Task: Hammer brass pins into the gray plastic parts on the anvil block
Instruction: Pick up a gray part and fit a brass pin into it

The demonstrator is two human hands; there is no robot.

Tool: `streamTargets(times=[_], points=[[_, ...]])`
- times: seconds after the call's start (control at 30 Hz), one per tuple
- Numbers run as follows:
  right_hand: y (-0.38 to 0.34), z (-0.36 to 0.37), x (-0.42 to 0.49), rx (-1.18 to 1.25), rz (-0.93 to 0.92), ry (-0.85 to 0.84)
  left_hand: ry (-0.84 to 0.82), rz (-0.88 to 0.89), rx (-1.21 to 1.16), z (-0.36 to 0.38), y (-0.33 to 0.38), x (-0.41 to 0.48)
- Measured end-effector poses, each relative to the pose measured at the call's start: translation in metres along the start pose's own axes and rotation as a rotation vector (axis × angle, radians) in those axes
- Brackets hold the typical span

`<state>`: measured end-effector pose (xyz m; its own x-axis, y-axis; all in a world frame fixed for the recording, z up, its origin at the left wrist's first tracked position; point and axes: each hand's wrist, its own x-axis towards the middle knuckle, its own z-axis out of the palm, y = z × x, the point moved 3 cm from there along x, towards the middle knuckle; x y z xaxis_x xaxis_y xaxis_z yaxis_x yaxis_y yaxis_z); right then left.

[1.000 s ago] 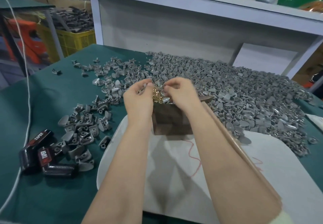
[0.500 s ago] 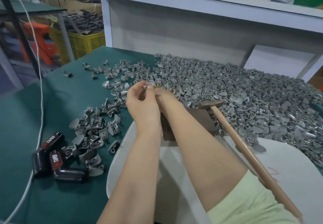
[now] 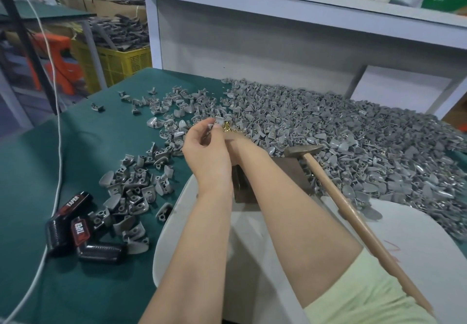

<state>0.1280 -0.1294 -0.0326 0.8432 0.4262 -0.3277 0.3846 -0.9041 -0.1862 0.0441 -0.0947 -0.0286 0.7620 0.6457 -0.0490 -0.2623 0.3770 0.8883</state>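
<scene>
Pinching a part (image 3: 217, 121) between thumb and fingertips, the left hand (image 3: 206, 154) holds it up at the far left of the block (image 3: 290, 172), just beside a small cluster of pins (image 3: 227, 128). The right hand (image 3: 230, 138) reaches in behind the left and is almost wholly covered, so I cannot tell whether it is open or has a pin. Neither hand holds the hammer (image 3: 303, 150): its head rests on the block's far right corner and its handle slants toward the near right, close along the right forearm. A nudge from that arm would probably tip it off the block. The fingertip pinch looks light, so the part could slip, and a dropped pin would likely vanish into the pile (image 3: 341, 134) spread to the far right. Most of the block's top is hidden by the wrists, so I cannot say whether any part sits on it. The pins are too small to count, and the handle's end is cut off at the near right.
</scene>
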Motion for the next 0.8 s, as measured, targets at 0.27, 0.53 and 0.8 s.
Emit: streamTargets(times=[0.27,0.53,0.8], points=[[0.004,0.003,0.003,-0.008,0.004,0.106,0.006,0.001,0.000,0.000,0.000,0.000],[0.049,-0.022,-0.038,0.363,0.227,0.548,-0.264,0.133,0.185,0.012,0.001,-0.008],[0.106,-0.002,-0.133,0.856,0.187,0.743,-0.686,0.345,0.879,0.032,-0.015,-0.039]])
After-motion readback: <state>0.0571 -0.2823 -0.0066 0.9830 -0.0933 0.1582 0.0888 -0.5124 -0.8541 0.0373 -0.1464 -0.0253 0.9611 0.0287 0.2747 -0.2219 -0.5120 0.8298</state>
